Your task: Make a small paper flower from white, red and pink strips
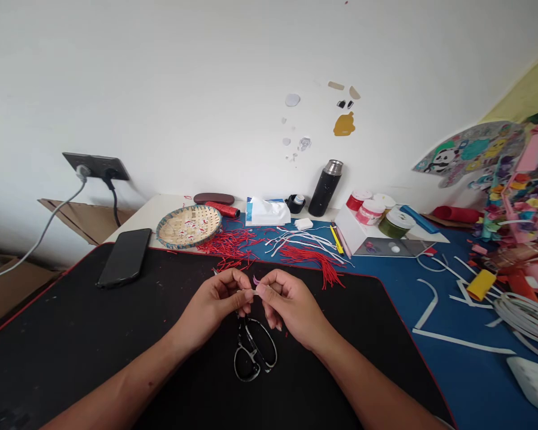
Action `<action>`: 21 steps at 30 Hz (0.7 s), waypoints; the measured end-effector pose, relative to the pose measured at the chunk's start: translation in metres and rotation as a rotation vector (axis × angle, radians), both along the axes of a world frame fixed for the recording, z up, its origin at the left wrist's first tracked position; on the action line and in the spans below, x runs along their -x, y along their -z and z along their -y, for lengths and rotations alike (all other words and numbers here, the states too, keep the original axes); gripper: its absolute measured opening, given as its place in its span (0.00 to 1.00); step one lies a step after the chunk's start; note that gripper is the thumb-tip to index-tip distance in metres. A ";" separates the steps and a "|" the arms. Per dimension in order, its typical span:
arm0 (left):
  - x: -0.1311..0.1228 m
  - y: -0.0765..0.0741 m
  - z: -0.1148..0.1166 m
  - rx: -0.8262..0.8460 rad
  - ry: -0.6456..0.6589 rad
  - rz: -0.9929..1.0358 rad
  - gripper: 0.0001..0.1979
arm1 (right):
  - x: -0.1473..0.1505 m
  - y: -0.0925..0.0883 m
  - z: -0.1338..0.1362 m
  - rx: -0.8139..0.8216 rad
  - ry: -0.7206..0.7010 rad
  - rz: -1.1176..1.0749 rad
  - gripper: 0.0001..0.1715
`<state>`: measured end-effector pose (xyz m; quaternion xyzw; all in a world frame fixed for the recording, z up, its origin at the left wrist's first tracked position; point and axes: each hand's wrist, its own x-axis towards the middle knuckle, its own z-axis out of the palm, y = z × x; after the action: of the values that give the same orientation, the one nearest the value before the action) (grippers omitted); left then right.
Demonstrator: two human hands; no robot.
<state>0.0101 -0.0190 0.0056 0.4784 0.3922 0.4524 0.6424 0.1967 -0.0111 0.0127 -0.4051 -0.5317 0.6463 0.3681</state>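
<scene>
- The left hand (215, 301) is closed to a pinch, thumb and forefinger pressed on one end of a small pink piece (256, 280)
- The right hand (291, 304) is closed in the same way on the other end, so the fingertips of both hands nearly meet
- The small pink piece is held above the middle of the black mat (94, 334), just far of the scissors (253, 352), which lie shut on the mat
- A phone (124, 257) is laid at the mat's far left, beside a woven basket (189, 226)
- Red strips (233, 245) and white strips (305, 239) are scattered on the blue surface (452, 370); a dark flask (325, 188) is stood against the white wall
- The piece is mostly covered by the fingers; it is perhaps a thin paper strip
</scene>
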 end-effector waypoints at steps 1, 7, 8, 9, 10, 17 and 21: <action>0.000 0.000 0.000 0.002 -0.012 -0.005 0.14 | 0.000 0.000 0.000 0.001 -0.003 0.003 0.22; 0.000 -0.003 0.001 0.016 -0.013 -0.048 0.15 | 0.000 0.000 0.002 -0.009 -0.033 0.057 0.21; 0.000 -0.003 0.001 0.018 -0.007 -0.052 0.15 | 0.000 0.000 0.002 -0.011 -0.038 0.070 0.21; 0.000 -0.004 0.001 0.021 -0.001 -0.054 0.15 | 0.000 0.000 0.002 -0.012 -0.042 0.079 0.21; 0.000 -0.003 0.002 0.023 0.005 -0.055 0.15 | 0.000 0.000 0.002 -0.015 -0.045 0.085 0.20; -0.001 -0.002 0.002 0.005 -0.013 0.018 0.14 | 0.000 0.001 0.002 -0.027 -0.033 0.081 0.19; -0.002 -0.001 0.001 -0.004 -0.034 0.008 0.13 | 0.000 0.000 0.002 -0.033 -0.034 0.080 0.18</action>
<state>0.0125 -0.0205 0.0070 0.4713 0.3967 0.4660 0.6351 0.1968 -0.0134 0.0128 -0.4154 -0.5633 0.6270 0.3421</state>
